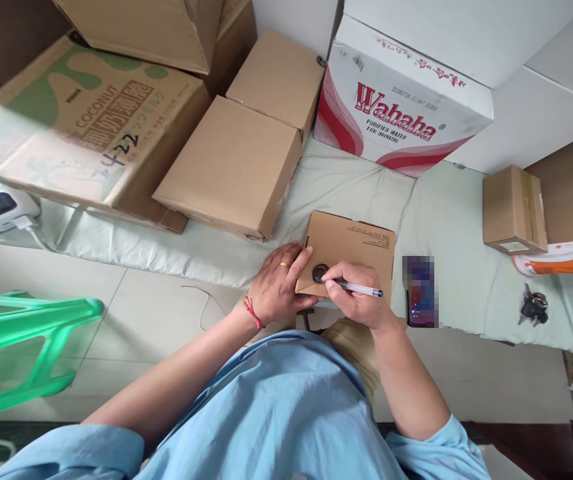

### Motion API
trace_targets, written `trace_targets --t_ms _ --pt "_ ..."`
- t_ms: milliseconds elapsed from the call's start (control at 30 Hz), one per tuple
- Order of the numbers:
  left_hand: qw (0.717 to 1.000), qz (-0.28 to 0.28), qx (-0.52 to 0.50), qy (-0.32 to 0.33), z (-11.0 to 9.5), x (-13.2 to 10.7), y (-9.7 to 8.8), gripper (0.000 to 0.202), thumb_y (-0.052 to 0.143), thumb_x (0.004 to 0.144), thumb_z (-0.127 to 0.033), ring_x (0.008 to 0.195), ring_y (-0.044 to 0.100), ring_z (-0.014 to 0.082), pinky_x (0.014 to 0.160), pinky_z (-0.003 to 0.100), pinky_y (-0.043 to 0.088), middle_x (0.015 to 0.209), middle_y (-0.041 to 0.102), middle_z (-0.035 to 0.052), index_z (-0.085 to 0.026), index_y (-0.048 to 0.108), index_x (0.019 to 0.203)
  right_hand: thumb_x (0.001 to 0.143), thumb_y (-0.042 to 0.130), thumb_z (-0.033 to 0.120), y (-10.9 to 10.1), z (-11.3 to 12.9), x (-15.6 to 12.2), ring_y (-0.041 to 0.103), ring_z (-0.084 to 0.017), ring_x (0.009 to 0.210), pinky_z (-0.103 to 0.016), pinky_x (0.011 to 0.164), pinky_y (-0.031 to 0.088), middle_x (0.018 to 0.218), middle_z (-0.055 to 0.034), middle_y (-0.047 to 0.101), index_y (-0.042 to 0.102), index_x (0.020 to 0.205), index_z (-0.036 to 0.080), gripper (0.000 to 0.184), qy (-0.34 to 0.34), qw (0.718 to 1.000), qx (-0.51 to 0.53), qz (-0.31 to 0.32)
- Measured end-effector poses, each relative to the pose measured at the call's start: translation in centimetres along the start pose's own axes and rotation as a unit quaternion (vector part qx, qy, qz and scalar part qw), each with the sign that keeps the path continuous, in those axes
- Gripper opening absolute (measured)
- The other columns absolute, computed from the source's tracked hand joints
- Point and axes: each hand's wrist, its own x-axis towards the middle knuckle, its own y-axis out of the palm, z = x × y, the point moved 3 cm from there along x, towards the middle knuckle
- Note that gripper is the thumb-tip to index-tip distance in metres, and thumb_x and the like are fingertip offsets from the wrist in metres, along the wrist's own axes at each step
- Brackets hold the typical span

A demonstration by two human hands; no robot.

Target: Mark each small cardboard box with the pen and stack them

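A small brown cardboard box (351, 233) with lines of fine print lies near the cloth's front edge. My left hand (277, 283), wearing a ring and a red string bracelet, rests against the box's left side and near corner, its fingers stretched out rather than wrapped round it. In my right hand (359, 293), fingers closed, is a pen (363, 289) with a clear barrel and dark end. Its tip is at the edge of a dark round ring (320, 273) on the box top. I cannot tell whether that ring is drawn or a separate object.
Larger cartons (231, 160) stand at the back left, and a white-and-red water carton (396, 107) at the back. On the right are a phone (421, 293), keys (533, 305) and a small taped box (513, 210). A green plastic stool (41, 347) stands on the floor, lower left.
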Motion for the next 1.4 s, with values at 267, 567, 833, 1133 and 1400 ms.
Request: trace_targets --t_ms 267,567,833,1133,1400 --pt "1.000 0.021 -0.010 -0.018 0.2 -0.2 0.2 0.112 0.067 0.094 -0.080 0.146 0.061 0.0474 0.118 0.063 0.051 0.152 0.062 0.0271 -0.019 0.021 0.177 0.097 0.059 0.022 -0.1 0.0 -0.1 0.058 -0.012 0.056 -0.025 0.060 0.046 0.064 0.0048 0.063 0.067 0.083 0.024 0.016 0.023 1.000 -0.001 0.009" --pt "0.998 0.036 -0.030 -0.032 0.3 -0.3 0.2 0.109 0.065 0.095 -0.082 0.148 0.058 0.0466 0.120 0.064 0.050 0.154 0.061 0.0261 -0.020 0.027 0.176 0.095 0.059 0.019 -0.2 0.0 0.0 0.057 -0.011 0.057 -0.024 0.060 0.045 0.065 0.0049 0.064 0.065 0.080 0.024 0.016 0.020 1.000 0.019 0.002" --pt "0.999 0.023 -0.018 -0.020 0.1 -0.1 0.0 0.111 0.064 0.096 -0.081 0.146 0.060 0.0469 0.118 0.064 0.051 0.154 0.061 0.0271 -0.019 0.021 0.177 0.090 0.059 0.019 -0.3 -0.1 -0.2 0.057 -0.013 0.056 -0.026 0.059 0.045 0.064 0.0037 0.065 0.063 0.076 0.024 0.016 0.048 0.999 0.016 -0.008" --pt "1.000 0.017 -0.014 -0.016 0.2 -0.1 0.0 0.112 0.064 0.095 -0.082 0.145 0.060 0.0468 0.119 0.064 0.051 0.152 0.061 0.0269 -0.019 0.022 0.177 0.095 0.059 0.024 -0.7 -0.8 -1.3 0.053 -0.013 0.051 -0.027 0.054 0.043 0.061 0.0035 0.061 0.068 0.083 0.024 0.015 0.074 0.989 -0.018 -0.127" --pt "1.000 0.011 -0.007 -0.007 0.1 0.2 -0.2 0.115 0.074 0.092 -0.076 0.141 0.062 0.0472 0.115 0.062 0.053 0.150 0.062 0.0278 -0.017 0.022 0.176 0.106 0.063 0.041 -3.5 -1.3 -6.0 0.072 -0.020 0.072 -0.033 0.068 0.058 0.087 -0.0046 0.073 0.069 0.118 0.023 0.022 0.114 0.916 -0.105 -0.371"
